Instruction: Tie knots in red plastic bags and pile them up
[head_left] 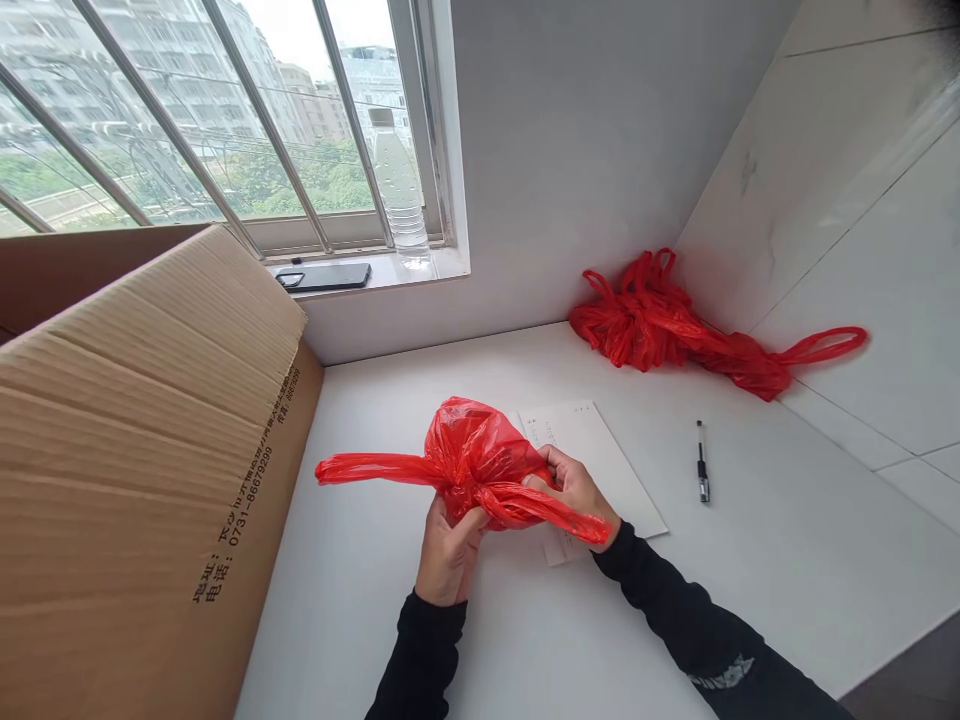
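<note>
A knotted red plastic bag is held between my two hands above the white table. Its contents are hidden by the folded plastic. One twisted handle sticks out to the left, and the other trails to the right across my right wrist. My left hand grips the bag from below at its near left side, thumb by the knot. On the right side, my right hand has its fingers closed round the bag. Partly beneath the bag and my right hand lie sheets of paper with writing.
A big cardboard box stands open at the left. More red plastic bags lie against the back right wall. A pen rests on the table. The windowsill holds a phone and a water bottle.
</note>
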